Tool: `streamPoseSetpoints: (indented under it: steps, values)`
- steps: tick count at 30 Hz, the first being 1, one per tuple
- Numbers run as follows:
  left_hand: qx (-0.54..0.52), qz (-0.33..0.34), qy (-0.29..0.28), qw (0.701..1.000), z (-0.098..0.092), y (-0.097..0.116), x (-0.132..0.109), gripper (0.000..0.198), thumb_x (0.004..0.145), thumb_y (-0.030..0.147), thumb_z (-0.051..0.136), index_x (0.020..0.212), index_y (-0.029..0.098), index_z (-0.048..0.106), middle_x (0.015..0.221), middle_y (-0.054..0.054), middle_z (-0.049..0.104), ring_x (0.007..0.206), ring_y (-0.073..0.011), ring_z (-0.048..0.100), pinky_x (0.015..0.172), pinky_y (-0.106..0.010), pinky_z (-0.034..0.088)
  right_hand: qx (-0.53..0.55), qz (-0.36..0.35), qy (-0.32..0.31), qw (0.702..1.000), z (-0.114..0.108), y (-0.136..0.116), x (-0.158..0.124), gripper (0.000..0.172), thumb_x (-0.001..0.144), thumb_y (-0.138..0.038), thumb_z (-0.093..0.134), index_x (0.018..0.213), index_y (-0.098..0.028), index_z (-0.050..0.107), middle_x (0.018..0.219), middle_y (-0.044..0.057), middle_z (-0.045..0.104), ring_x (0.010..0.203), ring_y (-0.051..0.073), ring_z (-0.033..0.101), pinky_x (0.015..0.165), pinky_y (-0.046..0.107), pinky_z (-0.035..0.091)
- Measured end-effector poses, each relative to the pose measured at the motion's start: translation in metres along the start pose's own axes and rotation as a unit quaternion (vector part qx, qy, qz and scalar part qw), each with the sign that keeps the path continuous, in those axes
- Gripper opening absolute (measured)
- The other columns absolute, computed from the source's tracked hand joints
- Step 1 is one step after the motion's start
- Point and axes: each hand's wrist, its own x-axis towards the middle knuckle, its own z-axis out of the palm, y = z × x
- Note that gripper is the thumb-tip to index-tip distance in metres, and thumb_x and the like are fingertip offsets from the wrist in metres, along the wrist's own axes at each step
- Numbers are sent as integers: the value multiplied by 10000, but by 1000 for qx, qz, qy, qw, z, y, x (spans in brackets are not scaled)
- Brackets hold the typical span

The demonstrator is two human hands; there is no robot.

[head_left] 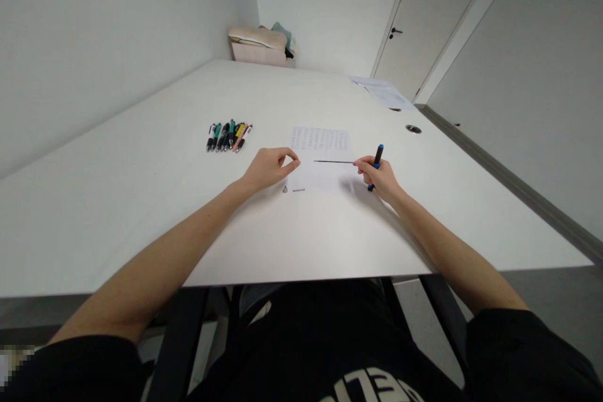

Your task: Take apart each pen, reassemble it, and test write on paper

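My right hand [380, 179] pinches a thin dark pen refill [332, 161] by one end between thumb and forefinger. It points left over the paper. The same hand's other fingers hold a black and blue pen barrel [378, 154], which stands up out of the grip. Facing the refill's free end, my left hand [271, 168] has its thumb and forefinger bent together at the tips; whatever they may pinch is too small to make out. Just below it lie a small grey cone-shaped pen tip [285, 189] and a little spring [298, 190].
A printed sheet of paper [320, 139] lies under the hands. Several pens [229, 136] are grouped to the left beyond my left hand. More papers [384, 93] rest at the far right, near a round table grommet [413, 129]. The white table [282, 245] runs along the left wall.
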Motion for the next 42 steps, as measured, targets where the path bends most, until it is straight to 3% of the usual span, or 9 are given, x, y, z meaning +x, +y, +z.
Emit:
streamPoseSetpoints:
  steps: [8, 18, 25, 30, 35, 42]
  values:
    - [-24, 51, -7, 998, 6, 21, -1, 236, 776, 353, 553, 869, 174, 676, 538, 39, 456, 497, -82, 396, 526, -217, 309, -39, -6, -30, 999, 13, -8, -11, 246, 622, -367, 682, 688, -138, 620, 527, -32, 504, 366, 21, 286, 355, 212, 157]
    - [-38, 60, -7, 997, 8, 20, -1, 157, 768, 278, 554, 784, 167, 664, 680, -7, 560, 560, -92, 453, 570, -227, 368, -34, -18, -46, 998, 13, -6, -11, 253, 641, -377, 681, 710, -140, 628, 533, -35, 504, 372, 21, 293, 358, 210, 170]
    - [-65, 34, 8, 997, 8, 13, -2, 135, 760, 260, 554, 760, 163, 647, 696, -18, 611, 613, -110, 525, 595, -233, 413, 5, -12, -19, 1000, 5, -4, -4, 199, 652, -327, 647, 700, -136, 623, 535, -35, 494, 361, 14, 279, 351, 207, 164]
    - [-79, 7, -16, 997, 17, 10, -5, 127, 745, 276, 578, 759, 178, 659, 794, -34, 663, 757, -158, 571, 670, -273, 445, 15, -8, 11, 1000, -3, -1, 4, 172, 638, -303, 650, 671, -138, 612, 507, -37, 487, 344, 13, 271, 348, 207, 142]
    - [-83, 31, -60, 994, 30, 16, -13, 94, 736, 261, 595, 736, 190, 657, 802, -27, 670, 842, -182, 576, 830, -343, 421, 18, -5, 21, 1000, -8, 1, 8, 185, 635, -313, 661, 673, -139, 610, 501, -37, 487, 351, 14, 275, 349, 202, 151]
    - [-59, 59, -76, 994, 40, 16, -20, 105, 740, 238, 572, 712, 176, 652, 758, -35, 661, 813, -189, 569, 818, -344, 416, 22, -9, 20, 1000, -10, 2, 9, 166, 643, -294, 653, 673, -137, 608, 496, -38, 485, 356, 13, 268, 353, 201, 143]
